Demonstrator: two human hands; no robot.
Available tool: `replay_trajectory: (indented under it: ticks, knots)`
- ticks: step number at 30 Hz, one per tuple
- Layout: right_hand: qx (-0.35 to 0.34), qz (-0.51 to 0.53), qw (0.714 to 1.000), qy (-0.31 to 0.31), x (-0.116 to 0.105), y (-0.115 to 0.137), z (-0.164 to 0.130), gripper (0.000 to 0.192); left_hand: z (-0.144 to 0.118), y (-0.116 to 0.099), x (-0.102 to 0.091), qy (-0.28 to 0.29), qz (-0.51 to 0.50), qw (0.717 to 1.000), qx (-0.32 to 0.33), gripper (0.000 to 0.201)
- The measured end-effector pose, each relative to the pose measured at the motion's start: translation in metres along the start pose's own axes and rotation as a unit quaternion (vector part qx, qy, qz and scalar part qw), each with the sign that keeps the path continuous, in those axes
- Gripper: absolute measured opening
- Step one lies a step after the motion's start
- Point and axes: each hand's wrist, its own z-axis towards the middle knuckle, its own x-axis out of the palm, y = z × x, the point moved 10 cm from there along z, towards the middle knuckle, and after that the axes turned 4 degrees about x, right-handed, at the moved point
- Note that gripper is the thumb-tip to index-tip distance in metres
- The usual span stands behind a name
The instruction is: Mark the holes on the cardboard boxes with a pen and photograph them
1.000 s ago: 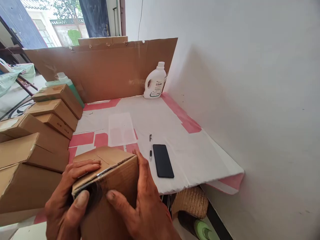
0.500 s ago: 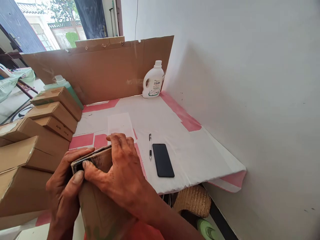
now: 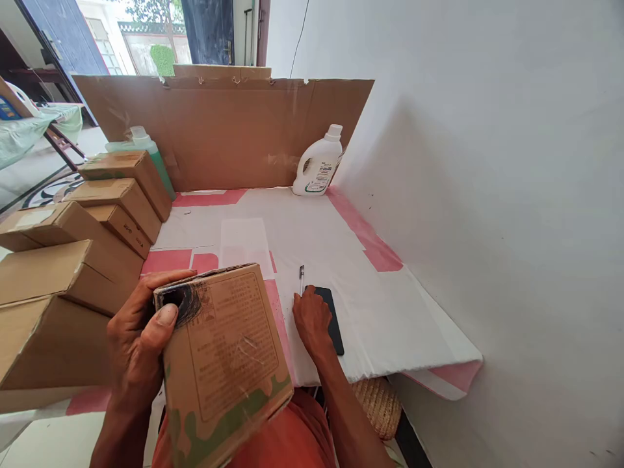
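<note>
My left hand [image 3: 139,338] grips a cardboard box [image 3: 227,361] by its upper left corner, thumb over a dark smudged patch. The box tilts toward me over my lap and shows printed text and a green pattern along its lower edge. My right hand [image 3: 312,322] rests on the white and pink table cover [image 3: 312,227], fingers over a pen [image 3: 301,276] and the near part of a black phone [image 3: 334,318]. Whether it grips either one is hidden.
Several closed cardboard boxes [image 3: 63,260] are stacked at the left. An upright cardboard sheet [image 3: 229,130] backs the table, with a white detergent bottle [image 3: 319,166] in the right corner and a green bottle [image 3: 146,146] at the left. A woven basket [image 3: 380,403] sits under the table; a white wall stands at the right.
My right hand left the box and moved right onto the pen and phone. The left hand alone now holds the box, which has tipped toward me, showing its printed face.
</note>
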Motion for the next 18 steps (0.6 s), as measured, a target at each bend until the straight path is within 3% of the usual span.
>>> replay_trajectory:
  ticks: [7,13,16,18]
  knots:
    - [-0.005,-0.034,0.999,0.008,0.008,0.003,0.014,0.026,-0.002,0.009,0.004,0.037,-0.043,0.998,-0.013,0.045]
    - [-0.026,0.038,0.999,0.020,0.004,0.006,0.023,0.016,-0.003,0.008,0.001,0.069,-0.050,0.996,0.035,0.054]
    - [-0.072,0.118,0.990,0.028,-0.017,0.018,0.020,0.021,-0.004,0.005,0.003,0.083,-0.046,0.994,0.052,0.051]
    - [-0.104,0.231,0.967,-0.004,-0.051,0.029,0.008,0.022,-0.005,0.005,0.005,0.090,-0.044,0.994,0.050,0.048]
